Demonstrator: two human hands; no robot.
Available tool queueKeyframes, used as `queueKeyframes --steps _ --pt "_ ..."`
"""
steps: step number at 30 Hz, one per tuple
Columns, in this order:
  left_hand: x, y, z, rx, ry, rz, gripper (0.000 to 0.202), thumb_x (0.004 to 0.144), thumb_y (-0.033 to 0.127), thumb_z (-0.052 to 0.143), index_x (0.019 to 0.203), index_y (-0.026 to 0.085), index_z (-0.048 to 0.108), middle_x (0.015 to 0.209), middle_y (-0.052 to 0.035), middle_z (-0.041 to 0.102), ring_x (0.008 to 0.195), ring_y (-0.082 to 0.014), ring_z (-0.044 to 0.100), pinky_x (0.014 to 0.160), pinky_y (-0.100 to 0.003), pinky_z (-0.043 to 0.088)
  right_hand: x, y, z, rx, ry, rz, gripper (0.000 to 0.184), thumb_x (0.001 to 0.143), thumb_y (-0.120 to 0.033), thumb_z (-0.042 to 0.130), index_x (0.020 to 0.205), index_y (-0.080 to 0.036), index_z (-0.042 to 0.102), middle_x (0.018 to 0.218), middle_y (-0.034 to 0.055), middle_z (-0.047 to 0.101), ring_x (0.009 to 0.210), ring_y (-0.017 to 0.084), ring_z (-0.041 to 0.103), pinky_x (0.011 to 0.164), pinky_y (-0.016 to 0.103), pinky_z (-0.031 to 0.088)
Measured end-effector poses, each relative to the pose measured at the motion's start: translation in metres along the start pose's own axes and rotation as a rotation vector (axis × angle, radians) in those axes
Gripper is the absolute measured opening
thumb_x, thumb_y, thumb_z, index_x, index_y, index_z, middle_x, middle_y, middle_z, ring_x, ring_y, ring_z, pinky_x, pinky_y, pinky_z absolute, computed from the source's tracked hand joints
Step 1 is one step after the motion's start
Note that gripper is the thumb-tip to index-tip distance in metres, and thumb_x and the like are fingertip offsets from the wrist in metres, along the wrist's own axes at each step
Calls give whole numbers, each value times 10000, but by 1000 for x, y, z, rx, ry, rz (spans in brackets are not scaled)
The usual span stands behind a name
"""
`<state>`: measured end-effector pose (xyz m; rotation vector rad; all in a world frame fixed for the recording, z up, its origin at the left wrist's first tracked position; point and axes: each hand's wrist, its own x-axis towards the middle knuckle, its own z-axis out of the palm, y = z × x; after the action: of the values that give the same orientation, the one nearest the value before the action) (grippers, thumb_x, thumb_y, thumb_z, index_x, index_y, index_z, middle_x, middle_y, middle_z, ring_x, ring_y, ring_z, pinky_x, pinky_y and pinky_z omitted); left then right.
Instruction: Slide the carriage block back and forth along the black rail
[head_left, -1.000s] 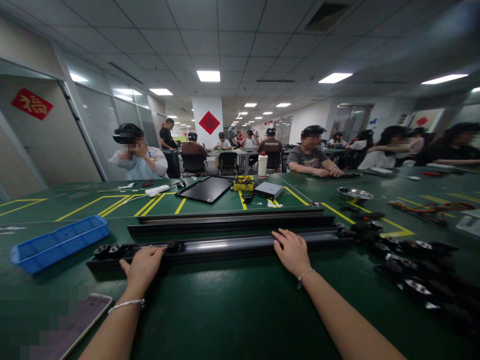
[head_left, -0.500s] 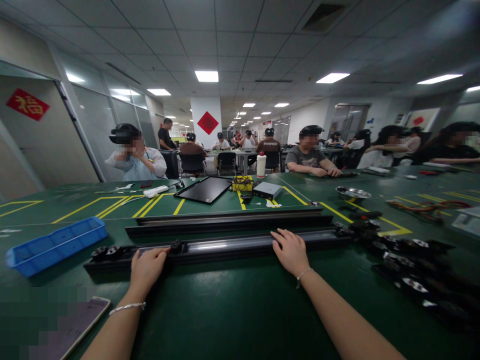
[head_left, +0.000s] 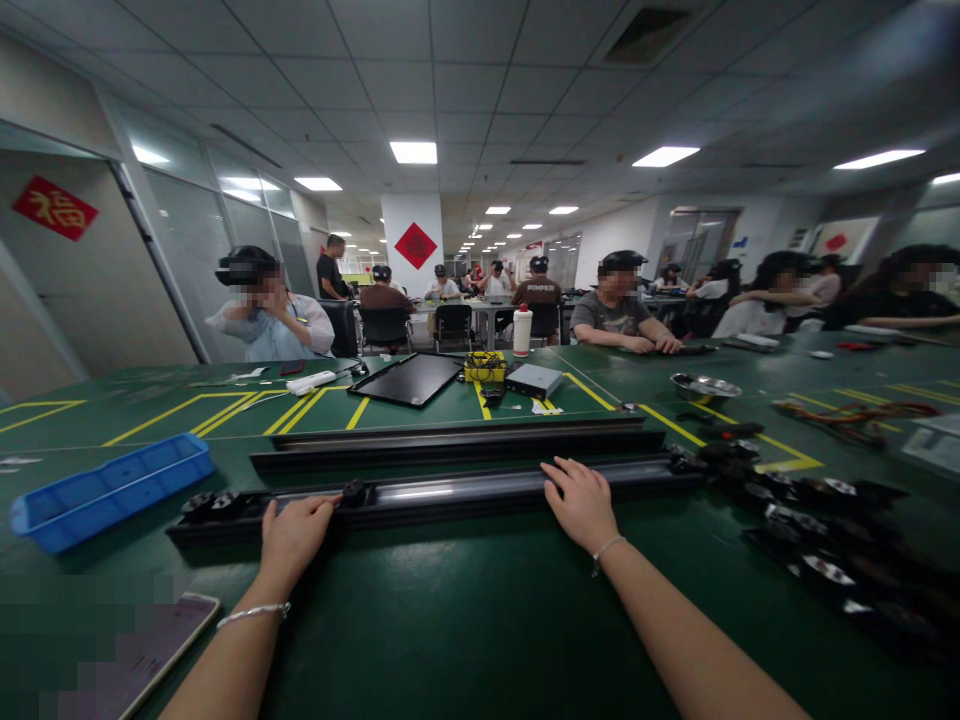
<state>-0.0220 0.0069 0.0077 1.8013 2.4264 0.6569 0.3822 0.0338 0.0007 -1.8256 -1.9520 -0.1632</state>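
A long black rail (head_left: pixel 457 490) with a shiny strip along its middle lies across the green table in front of me. My left hand (head_left: pixel 296 535) is closed over its left part, fingers bent. The thumb side points at a small black block (head_left: pixel 357 493) on the rail; whether they touch is unclear. Left of that hand, black fittings (head_left: pixel 214 505) sit at the rail's end. My right hand (head_left: pixel 583 500) lies on the right part of the rail with fingers stretched and slightly apart, holding nothing. Just behind runs a second black rail (head_left: pixel 457 442).
A blue bin (head_left: pixel 112 490) stands at left, a phone (head_left: pixel 161 650) lower left. Black metal parts (head_left: pixel 817 540) are piled at right. Farther back are a dark flat panel (head_left: pixel 409 380), a yellow box (head_left: pixel 485 368), a grey box (head_left: pixel 534 380) and a metal bowl (head_left: pixel 705 388). People sit across the table.
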Motion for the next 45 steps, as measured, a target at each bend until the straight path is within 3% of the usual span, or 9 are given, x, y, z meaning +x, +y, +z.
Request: queueKeyframes --steps 19,36,45 --pt "0 1 -1 -21 -54 9 382 770 356 319 930 357 666 1109 25 631 1132 -242 485 1050 -522 26 1 -1 -2 1 -15 6 394 834 -357 336 1155 -300 558 1255 15 508 1184 199 380 969 413 232" --pt "-9 9 4 -15 71 77 312 766 347 363 883 298 649 1067 -9 648 1091 -234 500 1026 -582 47 1 1 2 -4 -1 -1 392 836 -362 332 1147 -303 563 1247 9 514 1180 192 385 968 401 236" --pt "-7 5 7 -2 81 123 307 771 342 360 896 299 637 1087 4 641 1092 -210 500 1037 -551 89 0 2 2 -3 -9 -5 400 839 -370 319 1147 -301 563 1251 9 510 1181 195 383 968 405 237"
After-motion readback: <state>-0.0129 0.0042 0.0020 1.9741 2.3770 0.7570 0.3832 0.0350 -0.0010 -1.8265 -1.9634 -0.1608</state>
